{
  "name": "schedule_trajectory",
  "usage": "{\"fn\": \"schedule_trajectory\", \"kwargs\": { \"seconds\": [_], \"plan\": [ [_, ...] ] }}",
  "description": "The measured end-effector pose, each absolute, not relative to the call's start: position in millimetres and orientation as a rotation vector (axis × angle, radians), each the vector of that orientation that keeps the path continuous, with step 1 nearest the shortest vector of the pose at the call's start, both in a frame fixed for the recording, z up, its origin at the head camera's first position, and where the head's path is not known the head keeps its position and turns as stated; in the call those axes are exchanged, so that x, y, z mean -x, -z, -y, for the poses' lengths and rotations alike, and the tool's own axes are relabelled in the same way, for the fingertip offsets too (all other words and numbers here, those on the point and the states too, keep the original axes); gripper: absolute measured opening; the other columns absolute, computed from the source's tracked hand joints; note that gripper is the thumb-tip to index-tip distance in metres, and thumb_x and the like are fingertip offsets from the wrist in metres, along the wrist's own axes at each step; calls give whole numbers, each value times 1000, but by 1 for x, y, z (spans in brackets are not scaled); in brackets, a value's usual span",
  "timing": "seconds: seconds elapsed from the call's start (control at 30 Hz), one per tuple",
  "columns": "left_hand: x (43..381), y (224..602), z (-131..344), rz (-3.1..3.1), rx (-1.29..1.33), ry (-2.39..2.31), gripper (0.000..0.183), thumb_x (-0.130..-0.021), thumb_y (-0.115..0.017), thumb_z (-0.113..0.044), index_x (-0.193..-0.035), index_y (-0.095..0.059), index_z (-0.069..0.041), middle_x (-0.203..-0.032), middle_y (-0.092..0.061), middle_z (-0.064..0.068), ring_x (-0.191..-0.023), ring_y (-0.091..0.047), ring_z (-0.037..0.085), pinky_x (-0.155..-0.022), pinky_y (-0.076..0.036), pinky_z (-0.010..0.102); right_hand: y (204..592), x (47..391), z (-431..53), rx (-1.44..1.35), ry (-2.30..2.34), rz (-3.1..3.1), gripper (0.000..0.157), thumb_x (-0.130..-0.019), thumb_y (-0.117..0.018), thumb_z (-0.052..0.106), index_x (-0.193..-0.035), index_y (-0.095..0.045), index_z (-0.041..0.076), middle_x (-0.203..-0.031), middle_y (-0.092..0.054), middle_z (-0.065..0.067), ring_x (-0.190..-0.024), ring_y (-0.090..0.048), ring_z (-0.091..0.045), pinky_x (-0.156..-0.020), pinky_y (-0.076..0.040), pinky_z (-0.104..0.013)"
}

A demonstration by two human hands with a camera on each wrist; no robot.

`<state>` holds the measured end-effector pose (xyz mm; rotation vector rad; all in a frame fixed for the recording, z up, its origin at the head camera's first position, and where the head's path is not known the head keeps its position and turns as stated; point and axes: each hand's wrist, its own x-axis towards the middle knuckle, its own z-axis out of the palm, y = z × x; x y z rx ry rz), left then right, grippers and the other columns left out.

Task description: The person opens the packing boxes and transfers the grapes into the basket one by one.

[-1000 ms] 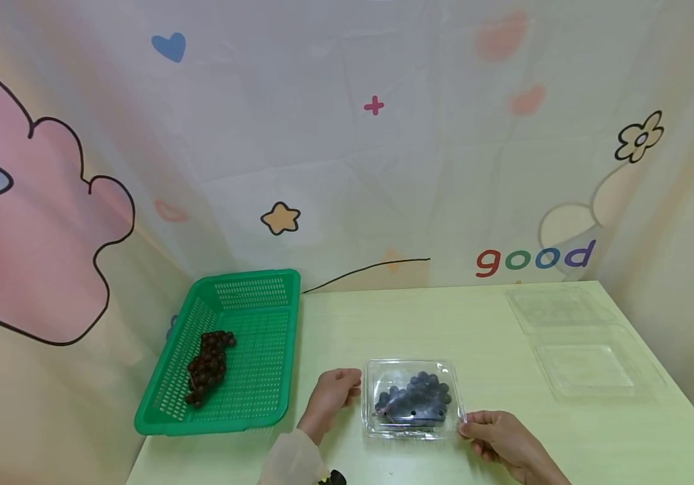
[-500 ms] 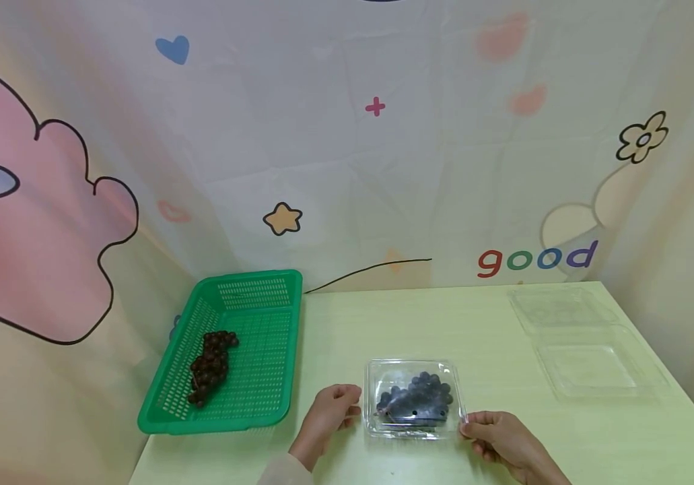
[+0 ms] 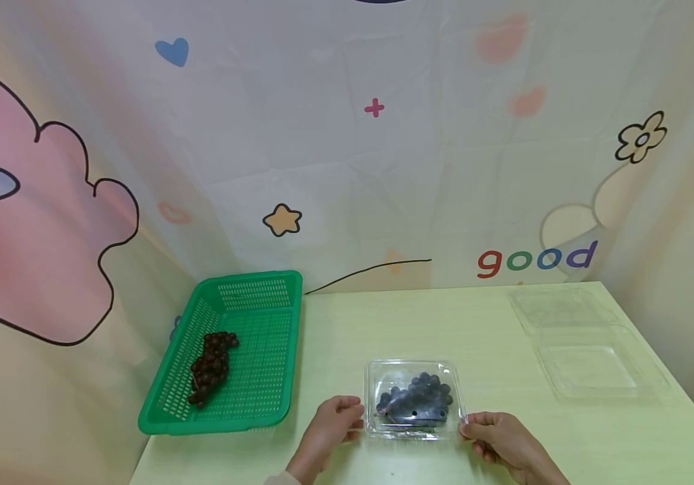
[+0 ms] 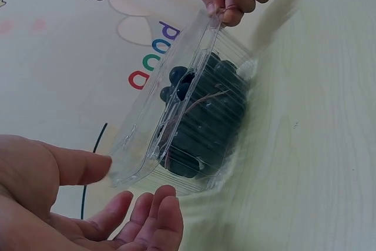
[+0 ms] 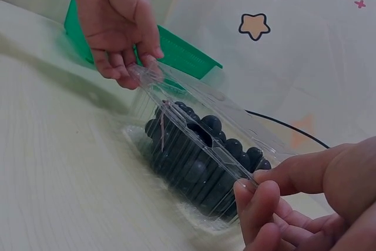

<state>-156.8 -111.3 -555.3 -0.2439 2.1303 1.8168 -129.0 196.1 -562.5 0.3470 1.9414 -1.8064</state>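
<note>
A clear plastic clamshell box (image 3: 413, 367) with a bunch of dark grapes (image 3: 422, 397) inside sits on the table before me, its lid lying over the grapes. My right hand (image 3: 501, 438) pinches the rim at the box's near right corner between thumb and fingers. At the left side is my left hand (image 3: 331, 428). In the left wrist view its thumb tip is right at the lid's corner, and its relaxed fingers lie below the rim with a gap between. The right wrist view shows the grapes' stem (image 5: 163, 130) behind the ribbed front wall.
A green plastic basket (image 3: 289, 350) stands at the left, holding a bunch of reddish-brown grapes (image 3: 210, 367). Another clear clamshell box (image 3: 595, 391) lies opened out at the right side of the table (image 3: 347, 330). A printed cloth (image 3: 334, 168) hangs behind.
My left hand has slid toward me along the box's left side, from about its middle to its near left corner. The right hand has kept its pinch and the box has stayed put.
</note>
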Motion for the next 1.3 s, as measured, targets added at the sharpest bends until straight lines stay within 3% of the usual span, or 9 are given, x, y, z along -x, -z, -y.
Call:
{"fn": "schedule_trajectory", "kwargs": {
  "seconds": [0.6, 1.3],
  "plan": [
    [147, 560, 108, -2117, 164, -1831, 32, -96, -66, -5, -121, -59, 12, -93, -68, 8, -81, -65, 17, -78, -60, 41, 566, 128, -199, -250, 1827, -1929, 13, -99, -68, 10, -100, -68, -3, -78, -63, 1, -65, -53, -10, -55, -41, -20],
    [147, 565, 103, -2076, 154, -1911, 24, -93, -67, 4, -114, -62, 15, -89, -69, 9, -77, -66, 14, -74, -60, 34, 567, 126, -197, -250, 1810, -1995, 16, -97, -69, 12, -101, -69, -4, -79, -64, 0, -65, -54, -11, -55, -42, -21]
  ]
}}
